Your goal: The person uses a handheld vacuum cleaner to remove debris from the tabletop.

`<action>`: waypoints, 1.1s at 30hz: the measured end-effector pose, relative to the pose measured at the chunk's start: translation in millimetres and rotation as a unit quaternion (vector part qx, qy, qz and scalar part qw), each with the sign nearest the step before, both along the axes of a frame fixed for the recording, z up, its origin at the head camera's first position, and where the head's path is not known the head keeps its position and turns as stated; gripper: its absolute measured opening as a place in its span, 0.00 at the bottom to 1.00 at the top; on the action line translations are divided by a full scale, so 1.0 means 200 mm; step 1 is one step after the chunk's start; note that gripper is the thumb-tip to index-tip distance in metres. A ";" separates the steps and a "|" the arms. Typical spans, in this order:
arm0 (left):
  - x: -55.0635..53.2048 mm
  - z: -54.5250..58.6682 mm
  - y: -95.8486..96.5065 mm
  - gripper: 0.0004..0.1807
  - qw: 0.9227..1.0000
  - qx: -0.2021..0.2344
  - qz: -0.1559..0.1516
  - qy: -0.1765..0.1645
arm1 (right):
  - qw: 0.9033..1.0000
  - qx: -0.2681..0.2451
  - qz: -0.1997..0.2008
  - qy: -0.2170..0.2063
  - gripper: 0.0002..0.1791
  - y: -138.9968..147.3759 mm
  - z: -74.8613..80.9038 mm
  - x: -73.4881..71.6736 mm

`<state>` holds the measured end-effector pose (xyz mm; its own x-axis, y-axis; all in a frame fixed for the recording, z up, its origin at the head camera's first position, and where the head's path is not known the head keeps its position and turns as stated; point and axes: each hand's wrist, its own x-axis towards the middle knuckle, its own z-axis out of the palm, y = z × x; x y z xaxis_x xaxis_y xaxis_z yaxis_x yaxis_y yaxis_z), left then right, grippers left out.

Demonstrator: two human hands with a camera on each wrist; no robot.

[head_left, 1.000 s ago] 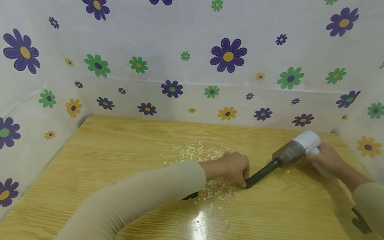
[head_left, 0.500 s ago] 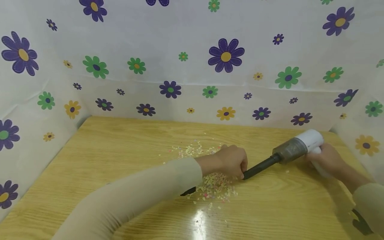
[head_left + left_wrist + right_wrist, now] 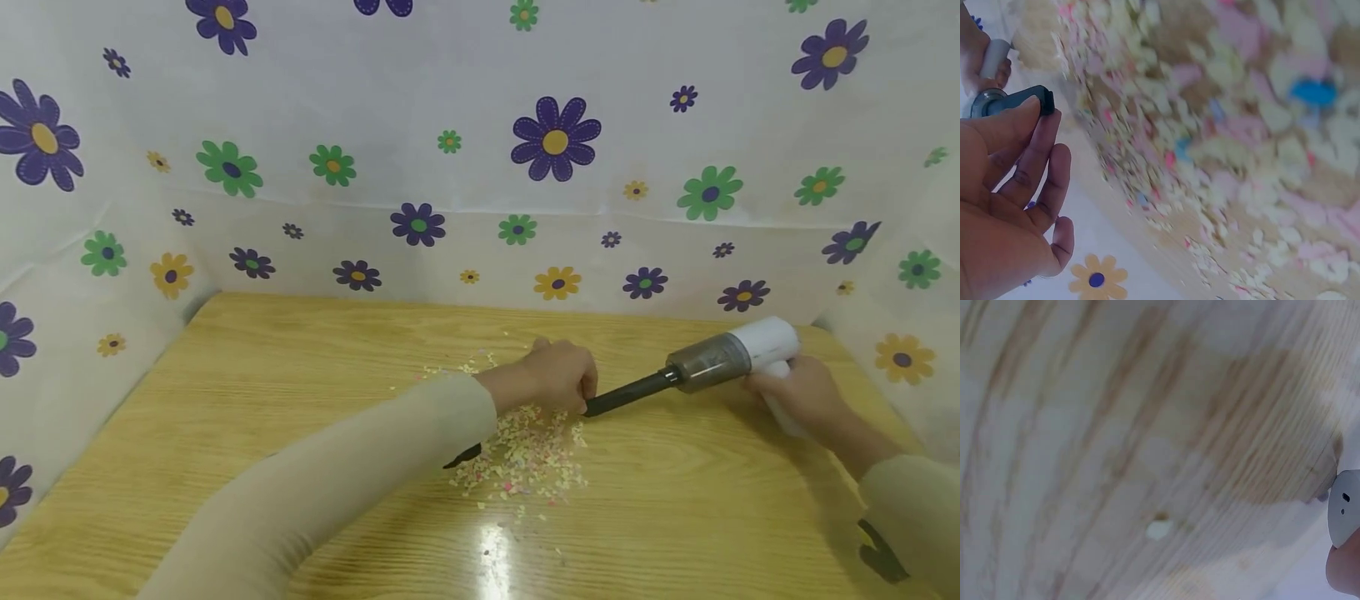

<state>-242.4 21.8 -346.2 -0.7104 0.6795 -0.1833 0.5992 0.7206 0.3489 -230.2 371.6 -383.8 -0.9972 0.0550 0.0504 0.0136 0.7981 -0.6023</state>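
Note:
A white handheld vacuum cleaner (image 3: 765, 343) with a smoky dust cup and a long black nozzle (image 3: 630, 393) is held just over the table at the right. My right hand (image 3: 806, 396) grips its white handle. Near the nozzle's tip, my left hand (image 3: 558, 375) pinches the black tube between thumb and forefinger, while the other fingers curl loosely, as the left wrist view shows. Paper confetti (image 3: 525, 454), mostly pale yellow with pink and blue bits, lies scattered below and beside my left hand. The left forearm hides part of it. Only a sliver of the white handle (image 3: 1344, 506) shows in the right wrist view.
The wooden table (image 3: 300, 350) is bounded at the back and sides by a white flowered cloth (image 3: 465, 183). One stray scrap of paper (image 3: 1159, 529) lies on the wood in the right wrist view.
The nozzle tip and my left hand have moved away from me and a little to the left. The vacuum cleaner has turned flatter across the view. Both hands keep their hold.

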 end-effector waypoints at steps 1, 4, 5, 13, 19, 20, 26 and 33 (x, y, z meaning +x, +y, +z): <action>-0.01 0.00 -0.01 0.08 1.000 0.001 0.002 0.001 | 1.000 0.001 -0.003 0.001 0.18 0.00 0.00 0.00; -0.05 0.00 -0.02 0.08 1.000 -0.002 0.008 0.004 | 1.000 0.006 -0.015 -0.002 0.19 -0.02 0.00 -0.01; -0.06 0.00 -0.02 0.08 1.000 -0.001 0.011 0.002 | 1.000 0.007 -0.017 -0.003 0.20 -0.02 0.00 -0.01; -0.12 -0.02 -0.05 0.08 1.000 0.000 0.026 0.013 | 0.999 -0.005 -0.033 -0.004 0.21 -0.06 0.00 -0.03; -0.16 -0.03 -0.06 0.08 0.999 0.011 0.041 0.019 | 0.999 0.003 -0.052 -0.012 0.21 -0.08 -0.01 -0.06; -0.17 -0.03 -0.06 0.09 0.999 0.013 0.044 0.020 | 0.998 0.000 -0.056 -0.016 0.22 -0.09 0.00 -0.06; -0.23 -0.04 -0.08 0.09 0.997 0.021 0.065 0.043 | 0.997 -0.008 -0.077 -0.018 0.25 -0.13 0.00 -0.09; -0.26 -0.05 -0.11 0.10 0.995 0.031 0.085 0.042 | 0.996 -0.005 -0.087 -0.014 0.28 -0.17 0.00 -0.13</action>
<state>-293.8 -0.6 -355.4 -0.8268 0.5566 -0.0808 0.4994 0.7926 0.3498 -256.5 337.3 -384.8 -0.9735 0.2276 0.0221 0.1677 0.7762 -0.6077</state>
